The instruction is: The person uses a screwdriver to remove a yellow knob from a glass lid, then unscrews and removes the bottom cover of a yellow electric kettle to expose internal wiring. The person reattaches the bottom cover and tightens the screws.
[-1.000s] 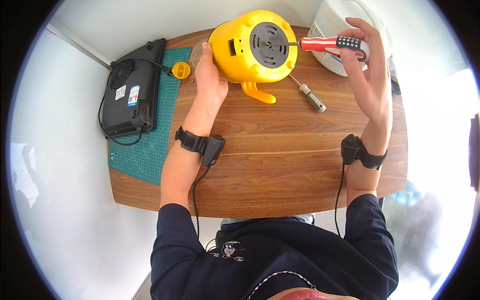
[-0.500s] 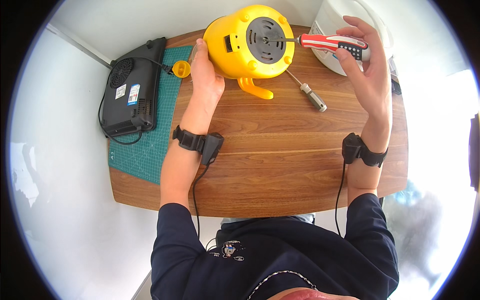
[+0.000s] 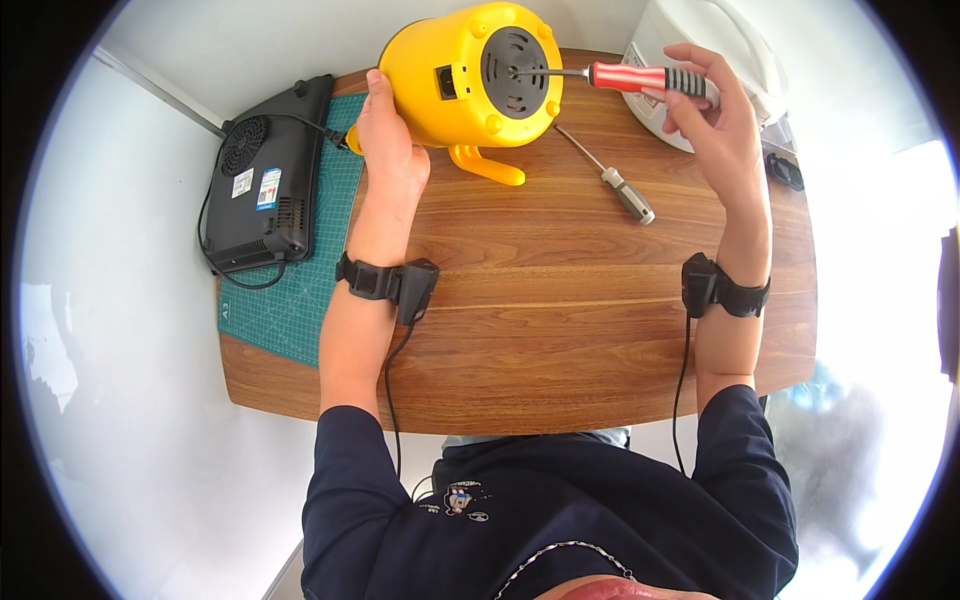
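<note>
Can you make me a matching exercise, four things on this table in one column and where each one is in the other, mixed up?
Things:
1. yellow appliance
2. red-handled screwdriver
3. second screwdriver
4. black flat device

Places:
A. lying loose on the wooden table
B. on the green cutting mat, underside up
C. steadied by the left hand, its vented base towards the camera
D. held in the right hand, tip at the vented base

Pairs: 1-C, 2-D, 3-A, 4-B
</note>
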Motion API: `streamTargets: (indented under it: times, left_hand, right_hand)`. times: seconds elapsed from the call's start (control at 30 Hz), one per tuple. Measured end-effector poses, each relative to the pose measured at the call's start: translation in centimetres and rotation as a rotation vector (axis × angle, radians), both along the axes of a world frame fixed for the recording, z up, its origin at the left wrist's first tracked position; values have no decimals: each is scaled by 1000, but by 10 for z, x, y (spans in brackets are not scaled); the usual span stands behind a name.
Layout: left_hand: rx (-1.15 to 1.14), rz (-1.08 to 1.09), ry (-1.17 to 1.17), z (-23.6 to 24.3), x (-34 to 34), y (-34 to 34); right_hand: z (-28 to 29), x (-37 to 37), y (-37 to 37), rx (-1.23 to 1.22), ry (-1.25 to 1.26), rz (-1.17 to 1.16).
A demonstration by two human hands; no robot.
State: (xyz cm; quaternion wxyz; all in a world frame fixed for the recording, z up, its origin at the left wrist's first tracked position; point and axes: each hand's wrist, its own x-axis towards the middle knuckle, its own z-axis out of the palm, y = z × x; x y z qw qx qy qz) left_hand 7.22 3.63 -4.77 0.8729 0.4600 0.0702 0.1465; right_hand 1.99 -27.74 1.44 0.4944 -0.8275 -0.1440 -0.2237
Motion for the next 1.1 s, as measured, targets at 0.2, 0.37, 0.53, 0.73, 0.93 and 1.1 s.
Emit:
streamTargets:
  times: [0.2,0.37,0.53,0.73,0.93,1.1]
  left_hand:
    - [-44,19,-6,8,-4,1]
    - [2,47,-97,16,-8,1]
    - [59,94,-165,24,-10,5]
    - [93,99,-216,27,-10,8]
    - [119,125,-230,27,-9,11]
    - [108,117,-245,30,-12,7]
  right_hand:
    - [21,-13,16,58,110,-87]
    - [19,-13,7,-36,-23,-50]
    - [18,-11,8,67,-144,63]
    - [18,-13,15,141,90,15]
    - [18,-10,6,30,217,-11]
    - [3,-6,21,227,-33,38]
